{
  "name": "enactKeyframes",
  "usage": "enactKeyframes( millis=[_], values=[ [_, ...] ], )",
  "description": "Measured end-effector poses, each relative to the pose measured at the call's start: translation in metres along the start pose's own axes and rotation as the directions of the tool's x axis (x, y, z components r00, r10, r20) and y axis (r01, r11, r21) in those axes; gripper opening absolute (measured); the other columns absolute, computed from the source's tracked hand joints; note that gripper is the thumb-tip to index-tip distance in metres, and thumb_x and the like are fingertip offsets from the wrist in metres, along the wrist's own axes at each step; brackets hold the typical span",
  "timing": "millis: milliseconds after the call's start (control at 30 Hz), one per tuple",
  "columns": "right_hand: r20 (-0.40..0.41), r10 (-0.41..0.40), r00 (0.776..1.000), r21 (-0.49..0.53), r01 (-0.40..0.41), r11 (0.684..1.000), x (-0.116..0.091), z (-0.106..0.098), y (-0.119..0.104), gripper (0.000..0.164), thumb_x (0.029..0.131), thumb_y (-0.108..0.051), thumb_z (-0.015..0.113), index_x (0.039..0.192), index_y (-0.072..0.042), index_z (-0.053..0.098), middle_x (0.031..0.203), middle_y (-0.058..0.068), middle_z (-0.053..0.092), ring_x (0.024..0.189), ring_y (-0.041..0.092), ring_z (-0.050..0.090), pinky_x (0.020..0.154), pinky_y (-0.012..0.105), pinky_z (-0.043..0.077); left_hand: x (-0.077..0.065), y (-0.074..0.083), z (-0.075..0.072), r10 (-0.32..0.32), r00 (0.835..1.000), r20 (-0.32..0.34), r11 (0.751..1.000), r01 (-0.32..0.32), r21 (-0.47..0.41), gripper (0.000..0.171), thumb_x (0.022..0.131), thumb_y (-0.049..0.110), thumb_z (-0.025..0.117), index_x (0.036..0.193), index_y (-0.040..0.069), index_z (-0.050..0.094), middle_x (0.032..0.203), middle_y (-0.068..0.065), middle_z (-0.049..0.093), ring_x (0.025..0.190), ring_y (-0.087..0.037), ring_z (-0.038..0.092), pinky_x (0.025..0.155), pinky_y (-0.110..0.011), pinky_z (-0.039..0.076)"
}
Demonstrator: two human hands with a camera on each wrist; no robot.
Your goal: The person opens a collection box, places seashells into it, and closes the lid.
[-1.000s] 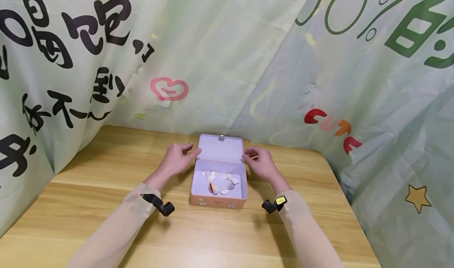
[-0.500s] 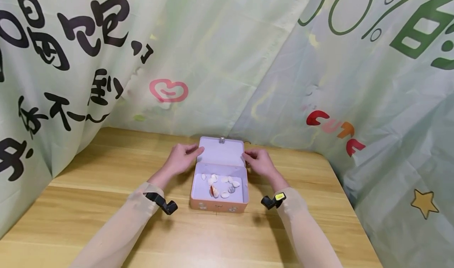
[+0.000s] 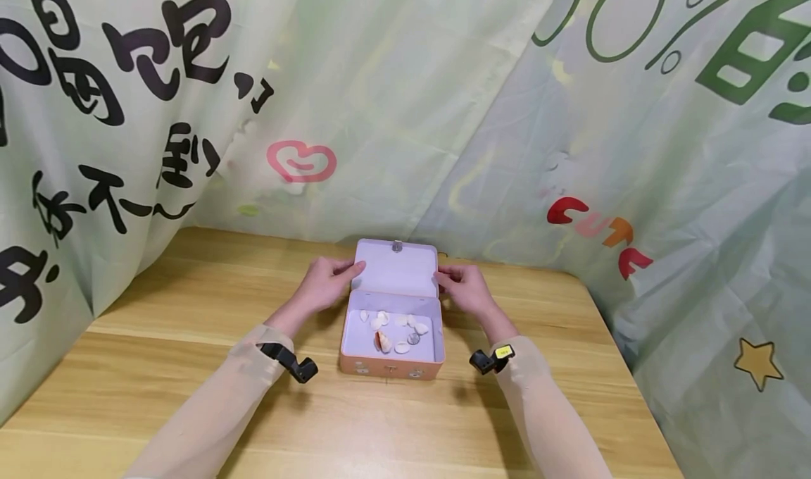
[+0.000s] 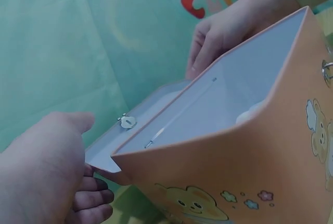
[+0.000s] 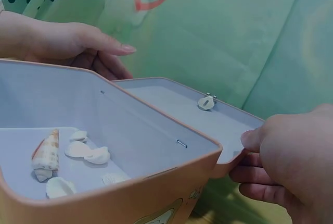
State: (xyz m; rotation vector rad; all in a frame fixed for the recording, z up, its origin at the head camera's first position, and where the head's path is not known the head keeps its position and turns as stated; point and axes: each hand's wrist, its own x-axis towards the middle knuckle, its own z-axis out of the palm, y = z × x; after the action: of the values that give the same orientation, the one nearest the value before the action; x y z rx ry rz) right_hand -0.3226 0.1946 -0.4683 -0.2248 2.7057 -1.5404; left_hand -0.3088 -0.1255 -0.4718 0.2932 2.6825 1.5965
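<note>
An orange tin box (image 3: 391, 370) with a pale lilac inside stands on the table, its hinged lid (image 3: 395, 268) swung back. Several seashells (image 3: 402, 348) lie in it, among them a brown-and-white spiral shell (image 5: 48, 156). At the lid's left edge is my left hand (image 3: 322, 282); in the left wrist view its thumb is raised off the lid and its fingers reach the underside of the edge. With thumb above and fingers below, my right hand (image 3: 467, 289) pinches the lid's right edge. A metal clasp (image 3: 397, 246) sits on the lid's far edge.
The wooden table (image 3: 222, 296) reaches back to a pale green printed curtain (image 3: 393, 113), which also hangs along both sides. A black wrist camera (image 3: 289, 363) sits on the left sleeve, another black camera (image 3: 488, 361) on the right.
The lid has tipped up slightly over the last half second. Both hands have come in a little closer to its side edges. The box and shells have kept their places.
</note>
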Motion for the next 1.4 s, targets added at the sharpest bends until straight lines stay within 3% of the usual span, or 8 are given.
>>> enactKeyframes(
  millis=[133,233,400,533,733,967,1267,1400],
  values=[
    [-0.015,-0.016,1.0,0.011,0.017,1.0,-0.003,-0.001,-0.002,0.033,0.105,-0.016,0.068,0.127,0.009,0.071,0.108,0.02,0.077,0.091,0.03,0.074,0.082,0.04,0.06,-0.002,0.003,0.001,-0.037,0.999,0.01,0.999,0.038,-0.032,0.065,0.107,0.055,0.057,0.143,0.002,0.064,0.073,-0.016,0.062,0.059,-0.018,0.05,0.064,-0.038,0.051],
    [-0.029,-0.043,0.999,0.023,0.044,0.999,-0.006,-0.002,-0.005,0.032,0.104,-0.012,0.069,0.126,0.01,0.071,0.11,0.021,0.077,0.092,0.031,0.074,0.082,0.037,0.061,-0.003,0.005,0.0,-0.042,0.999,0.006,0.999,0.042,-0.035,0.064,0.107,0.054,0.058,0.143,0.002,0.064,0.063,-0.01,0.052,0.052,-0.02,0.043,0.059,-0.037,0.046],
    [-0.045,-0.08,0.996,0.051,0.083,0.995,-0.008,-0.004,-0.009,0.032,0.104,-0.007,0.069,0.129,0.012,0.069,0.108,0.023,0.076,0.094,0.037,0.073,0.079,0.031,0.06,-0.005,0.007,-0.001,0.004,1.0,-0.02,1.0,-0.004,0.004,0.062,0.106,0.053,0.061,0.141,0.001,0.066,0.104,-0.019,0.076,0.09,-0.026,0.066,0.085,-0.041,0.053],
    [-0.059,-0.067,0.996,0.055,0.07,0.996,-0.011,-0.005,-0.012,0.034,0.103,-0.008,0.07,0.132,0.011,0.068,0.106,0.021,0.077,0.094,0.039,0.073,0.081,0.036,0.061,-0.007,0.009,-0.002,0.03,0.999,-0.022,1.0,-0.03,0.003,0.062,0.106,0.053,0.062,0.14,0.001,0.066,0.137,-0.017,0.067,0.118,-0.027,0.067,0.102,-0.047,0.053],
    [-0.069,-0.077,0.995,0.075,0.082,0.994,-0.015,-0.006,-0.016,0.034,0.103,-0.006,0.07,0.132,0.012,0.067,0.109,0.024,0.076,0.097,0.041,0.073,0.088,0.054,0.059,-0.009,0.013,-0.005,0.052,0.998,-0.028,0.999,-0.052,-0.005,0.064,0.104,0.056,0.063,0.139,0.002,0.068,0.137,-0.015,0.067,0.127,-0.027,0.064,0.105,-0.049,0.052],
    [-0.085,-0.1,0.991,0.089,0.107,0.99,-0.018,-0.009,-0.023,0.03,0.101,-0.006,0.072,0.126,0.011,0.071,0.108,0.023,0.076,0.098,0.036,0.072,0.09,0.054,0.059,-0.012,0.016,-0.008,0.066,0.997,-0.038,0.997,-0.067,-0.026,0.059,0.104,0.052,0.065,0.138,0.004,0.069,0.135,-0.014,0.068,0.125,-0.026,0.065,0.103,-0.049,0.053],
    [-0.106,-0.132,0.986,0.053,0.138,0.989,-0.02,-0.015,-0.03,0.026,0.101,-0.008,0.074,0.121,0.009,0.074,0.105,0.021,0.077,0.096,0.034,0.073,0.076,0.024,0.056,-0.018,0.027,-0.013,0.09,0.995,-0.045,0.995,-0.091,-0.039,0.057,0.104,0.049,0.066,0.139,0.004,0.068,0.135,-0.016,0.068,0.123,-0.028,0.067,0.104,-0.05,0.052],
    [-0.115,-0.126,0.985,0.06,0.133,0.989,-0.021,-0.016,-0.031,0.027,0.101,-0.01,0.075,0.121,0.008,0.074,0.107,0.021,0.077,0.097,0.031,0.073,0.076,0.022,0.055,-0.019,0.03,-0.014,0.1,0.994,-0.053,0.994,-0.102,-0.034,0.057,0.105,0.048,0.066,0.14,0.003,0.067,0.136,-0.017,0.067,0.125,-0.03,0.065,0.105,-0.05,0.052]
  ],
)
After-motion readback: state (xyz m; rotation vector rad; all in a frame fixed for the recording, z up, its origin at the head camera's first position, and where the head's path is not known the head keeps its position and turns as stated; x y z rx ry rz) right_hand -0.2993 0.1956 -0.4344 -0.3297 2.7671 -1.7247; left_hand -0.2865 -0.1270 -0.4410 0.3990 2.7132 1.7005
